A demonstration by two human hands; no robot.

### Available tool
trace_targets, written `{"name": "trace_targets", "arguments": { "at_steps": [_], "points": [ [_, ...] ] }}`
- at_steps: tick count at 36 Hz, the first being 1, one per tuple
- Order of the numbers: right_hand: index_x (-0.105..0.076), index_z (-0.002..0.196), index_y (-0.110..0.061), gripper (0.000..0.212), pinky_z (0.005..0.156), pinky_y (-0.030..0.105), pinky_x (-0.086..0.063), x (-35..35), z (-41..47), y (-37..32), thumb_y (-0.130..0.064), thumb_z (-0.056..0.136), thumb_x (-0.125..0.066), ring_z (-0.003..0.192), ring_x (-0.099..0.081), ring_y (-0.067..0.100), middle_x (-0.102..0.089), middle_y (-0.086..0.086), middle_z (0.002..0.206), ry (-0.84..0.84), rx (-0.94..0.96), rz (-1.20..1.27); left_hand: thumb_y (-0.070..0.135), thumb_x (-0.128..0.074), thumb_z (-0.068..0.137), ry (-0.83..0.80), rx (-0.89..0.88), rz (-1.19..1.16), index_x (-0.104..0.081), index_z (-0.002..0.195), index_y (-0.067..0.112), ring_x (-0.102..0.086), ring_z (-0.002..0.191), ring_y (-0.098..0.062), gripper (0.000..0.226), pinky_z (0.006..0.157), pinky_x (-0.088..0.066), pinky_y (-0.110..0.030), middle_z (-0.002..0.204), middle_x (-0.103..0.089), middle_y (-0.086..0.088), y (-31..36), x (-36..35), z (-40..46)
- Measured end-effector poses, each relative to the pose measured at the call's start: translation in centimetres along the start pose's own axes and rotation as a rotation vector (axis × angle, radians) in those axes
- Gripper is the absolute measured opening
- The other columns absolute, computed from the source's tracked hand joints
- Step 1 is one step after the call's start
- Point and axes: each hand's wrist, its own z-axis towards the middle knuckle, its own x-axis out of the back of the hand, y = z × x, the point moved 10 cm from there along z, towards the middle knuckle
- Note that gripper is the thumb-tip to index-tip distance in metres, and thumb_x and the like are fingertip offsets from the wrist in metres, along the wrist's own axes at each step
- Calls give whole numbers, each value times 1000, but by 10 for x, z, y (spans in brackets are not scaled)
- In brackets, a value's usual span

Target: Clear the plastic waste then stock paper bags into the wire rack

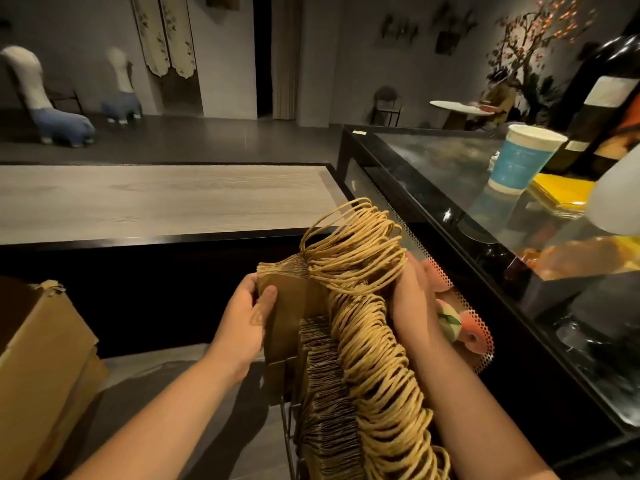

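While the left hand point(247, 317) grips the paper bags point(294, 306) at nine o'clock and the right hand point(412, 299) clamps their three o'clock side, both should lower the stack squarely into the wire rack point(287, 420) below.

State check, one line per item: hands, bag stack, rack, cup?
left hand: grips stack's left side
right hand: holds stack's right side, by handles
paper bags: bundled, upright, partly in rack
wire rack: mostly hidden
paper cup: upright, on glass counter
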Motion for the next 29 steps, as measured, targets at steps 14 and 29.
{"name": "trace_targets", "arguments": {
  "at_steps": [14,29],
  "points": [
    [-48,75,-20,29,57,15,-36,-5,-3,5,-10,101,-42,86,-49,18,-49,-2,76,-20,-182,327,52,-56,80,48,3,-17,-43,128,43,-52,110,13,50,95,-40,-12,122,-55,24,2,-11,-17],
    [-33,151,-27,47,111,28,-30,33,-37,-61,-28,104,-38,130,-35,-1,-39,-11,151,89,192,12,17,-75,80,166,-78,287,-22,150,32,-34,131,-2,89,109,-31,-29,148,-38,11,24,4,-25]
  ]
}}
